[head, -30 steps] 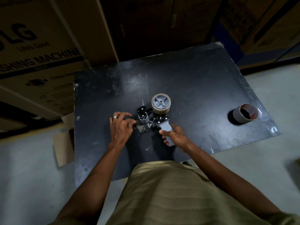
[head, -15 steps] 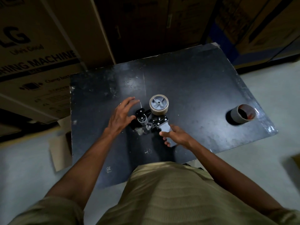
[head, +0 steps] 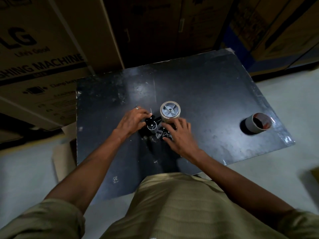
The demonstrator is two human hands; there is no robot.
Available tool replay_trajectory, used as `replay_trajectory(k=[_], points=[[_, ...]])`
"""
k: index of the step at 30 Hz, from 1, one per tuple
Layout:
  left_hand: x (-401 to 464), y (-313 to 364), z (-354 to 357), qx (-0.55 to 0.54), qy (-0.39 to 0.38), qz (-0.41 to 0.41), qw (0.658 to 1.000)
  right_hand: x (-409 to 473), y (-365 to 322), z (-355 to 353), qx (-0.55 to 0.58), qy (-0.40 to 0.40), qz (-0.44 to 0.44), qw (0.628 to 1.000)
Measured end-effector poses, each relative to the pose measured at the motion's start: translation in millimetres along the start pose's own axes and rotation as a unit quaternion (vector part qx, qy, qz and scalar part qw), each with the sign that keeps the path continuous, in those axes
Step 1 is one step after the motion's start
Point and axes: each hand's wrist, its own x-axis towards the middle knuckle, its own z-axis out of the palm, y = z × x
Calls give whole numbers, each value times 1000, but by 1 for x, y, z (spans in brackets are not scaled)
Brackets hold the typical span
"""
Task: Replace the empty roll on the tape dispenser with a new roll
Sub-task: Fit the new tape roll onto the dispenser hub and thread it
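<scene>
The tape dispenser [head: 152, 125] lies on its side in the middle of the black table [head: 207, 94]. A tan tape roll [head: 170, 113] sits on its grey wheel. My left hand [head: 132, 121] is at the dispenser's black front end, its bent fingertips holding the bracket there. My right hand [head: 179, 135] lies over the dispenser's body with its fingers spread, hiding the handle; its fingertips reach just below the roll. An empty cardboard core [head: 259, 125] stands alone near the table's right edge.
Large cardboard boxes [head: 39, 54] are stacked along the far and left sides of the table. A flat piece of cardboard [head: 63, 156] leans at the table's left edge. Pale floor [head: 284, 169] surrounds the near and right sides.
My right hand has let go of the handle and moved forward over the dispenser's body. My left hand has lifted, then come down on the front bracket.
</scene>
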Motion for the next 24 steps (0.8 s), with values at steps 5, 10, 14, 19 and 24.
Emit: replay_trajectory(k=[5,10,14,19,24], points=[[5,8,-8,28,-20,0,999,14,3,11,-5,-57,-45,997],[2,13,-11,46,0,36,998,17,5,12,-24,-28,-77,996],[1,17,-11,50,12,30,998,23,1,12,-36,-26,-72,996],[-1,19,-9,54,18,15,998,28,-3,17,-34,-29,-38,998],[-2,17,-8,55,12,10,998,38,-11,17,31,-27,28,999]])
